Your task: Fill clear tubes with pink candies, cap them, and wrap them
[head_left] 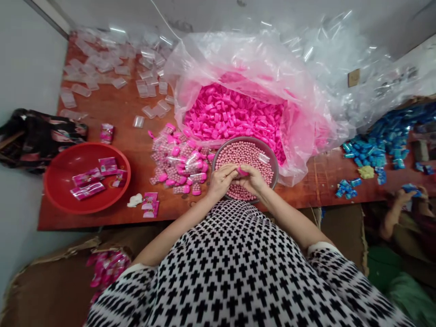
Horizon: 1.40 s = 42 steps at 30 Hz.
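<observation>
My left hand and my right hand meet over the near rim of a metal bowl full of small pink balls. Both hands are closed, fingertips pinched together on a small pink cap piece between them. A clear little container lies on the balls in the bowl. Left of the bowl sits a pile of filled clear containers with pink caps.
A large plastic bag of pink caps stands behind the bowl. Empty clear containers are scattered at the back left. A red bowl holds pink packets. Blue pieces lie at right, where another person's hand works.
</observation>
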Each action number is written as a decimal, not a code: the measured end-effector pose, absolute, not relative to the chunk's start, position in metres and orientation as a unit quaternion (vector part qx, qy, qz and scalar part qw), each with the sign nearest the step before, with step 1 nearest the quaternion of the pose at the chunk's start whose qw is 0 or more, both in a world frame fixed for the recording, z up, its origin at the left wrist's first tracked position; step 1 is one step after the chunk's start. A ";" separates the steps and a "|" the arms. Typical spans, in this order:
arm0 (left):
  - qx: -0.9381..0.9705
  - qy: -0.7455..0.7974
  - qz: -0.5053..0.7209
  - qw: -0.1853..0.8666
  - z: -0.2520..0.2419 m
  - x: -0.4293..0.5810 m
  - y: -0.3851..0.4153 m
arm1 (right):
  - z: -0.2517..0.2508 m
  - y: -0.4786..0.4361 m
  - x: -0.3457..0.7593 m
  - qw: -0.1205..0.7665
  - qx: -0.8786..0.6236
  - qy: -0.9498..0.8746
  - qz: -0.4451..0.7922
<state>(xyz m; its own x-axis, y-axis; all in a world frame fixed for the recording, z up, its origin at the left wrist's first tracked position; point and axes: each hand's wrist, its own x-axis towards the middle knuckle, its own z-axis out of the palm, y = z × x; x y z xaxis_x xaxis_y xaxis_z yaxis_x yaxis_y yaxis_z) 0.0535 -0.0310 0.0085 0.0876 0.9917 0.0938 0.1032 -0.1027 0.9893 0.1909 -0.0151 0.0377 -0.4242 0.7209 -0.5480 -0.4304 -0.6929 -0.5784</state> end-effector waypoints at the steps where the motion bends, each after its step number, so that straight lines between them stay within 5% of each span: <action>1: 0.570 0.494 0.462 0.467 0.004 0.052 -0.034 | 0.033 -0.020 0.186 0.355 -0.419 -0.162 0.820; 7: 0.542 0.545 0.419 0.484 -0.002 0.032 -0.040 | 0.028 -0.016 0.194 0.237 -0.459 -0.307 0.800; 10: 0.505 0.597 0.460 0.421 0.009 -0.006 -0.028 | 0.036 0.009 0.229 0.182 -0.561 -0.579 0.563; 13: 0.507 0.651 0.489 0.284 0.014 -0.052 -0.013 | 0.036 0.033 0.263 -0.009 -0.661 -0.715 0.230; 16: 0.553 0.660 0.462 0.212 0.009 -0.075 -0.008 | 0.027 0.045 0.281 -0.175 -0.663 -0.719 0.114; 18: 0.569 0.659 0.448 0.205 0.004 -0.067 -0.012 | 0.019 0.047 0.285 -0.208 -0.637 -0.736 0.096; 27: 0.619 0.576 0.392 0.363 -0.002 0.025 -0.028 | -0.009 0.059 0.245 -0.158 -0.536 -0.817 0.143; 34: 0.626 0.593 0.369 0.347 -0.015 0.026 -0.012 | -0.032 0.056 0.212 -0.095 -0.495 -0.829 0.243; 40: 0.645 0.554 0.339 0.402 -0.024 0.046 0.003 | -0.023 0.038 0.235 0.201 -0.511 -0.661 0.512; 42: 0.638 0.531 0.352 0.433 -0.023 0.054 0.005 | -0.016 0.035 0.238 0.239 -0.482 -0.608 0.584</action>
